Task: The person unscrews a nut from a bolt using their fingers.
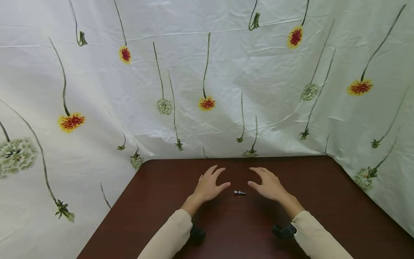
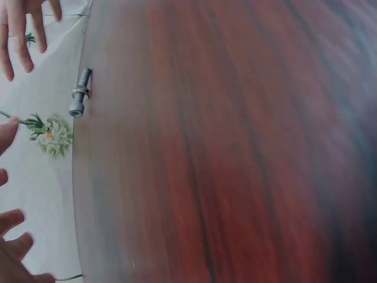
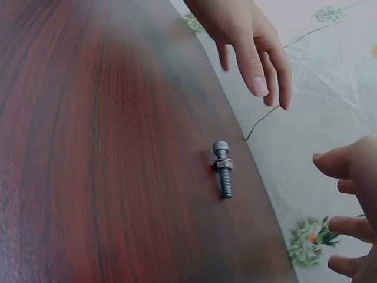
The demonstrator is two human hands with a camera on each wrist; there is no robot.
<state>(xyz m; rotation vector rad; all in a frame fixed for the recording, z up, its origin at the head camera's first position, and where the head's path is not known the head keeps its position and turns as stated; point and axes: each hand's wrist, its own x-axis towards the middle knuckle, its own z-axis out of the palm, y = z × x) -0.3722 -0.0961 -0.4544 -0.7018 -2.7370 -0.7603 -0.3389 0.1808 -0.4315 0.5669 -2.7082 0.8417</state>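
A small metal bolt (image 1: 240,192) with a nut (image 3: 224,165) threaded partway along its shank lies on the dark wooden table. In the head view its round head points left and the threaded end points right. My left hand (image 1: 208,185) hovers left of the bolt, fingers spread and gently bent, holding nothing. Mirroring it on the right, my right hand (image 1: 267,184) hangs over the table with thumb and fingers apart, also holding nothing. Both wrist views show the bolt (image 2: 81,94) apart from all fingers.
The reddish-brown table (image 1: 233,230) has a rounded far edge. Behind it and along both sides hangs a pale cloth (image 1: 181,136) printed with flowers. Dark bands (image 1: 284,231) sit at the wrists by the light sleeves (image 1: 318,237).
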